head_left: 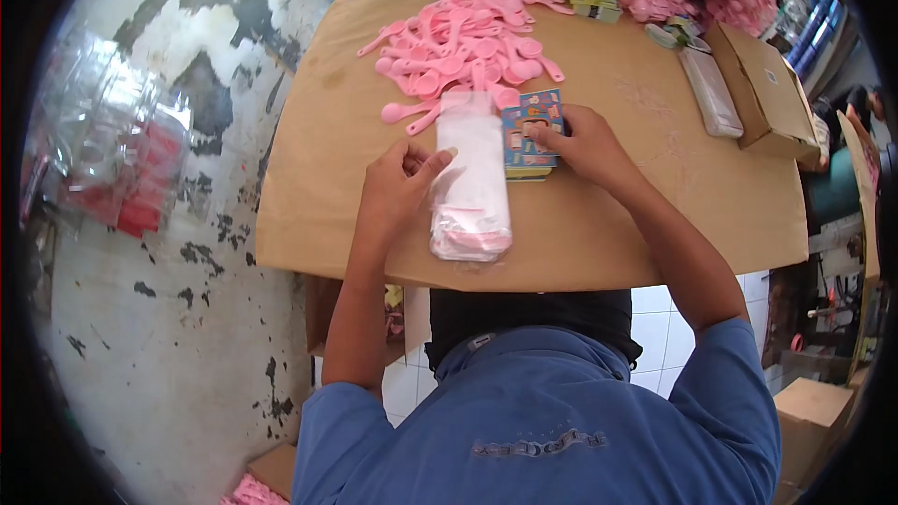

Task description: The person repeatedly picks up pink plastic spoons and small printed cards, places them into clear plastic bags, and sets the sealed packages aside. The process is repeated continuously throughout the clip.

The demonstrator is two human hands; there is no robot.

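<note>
Head view: left hand (402, 178) at nine o'clock of the clear plastic sleeves (470, 164), fingers curled, thumb at their edge; cannot tell whether it pinches. Right hand (591, 145), forearm from four o'clock, clamped on blue card (524, 147), thumb on top. Card at two o'clock of the sleeves, its print too small to read. Pink scoops (458, 42) heaped at twelve on the table (599, 234). Dark lettering (540, 445) on blue shirt (524, 393), six o'clock.

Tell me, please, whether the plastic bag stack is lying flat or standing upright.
Lying flat: the bag stack shows its broad face upward, lengthwise on the table.
</note>
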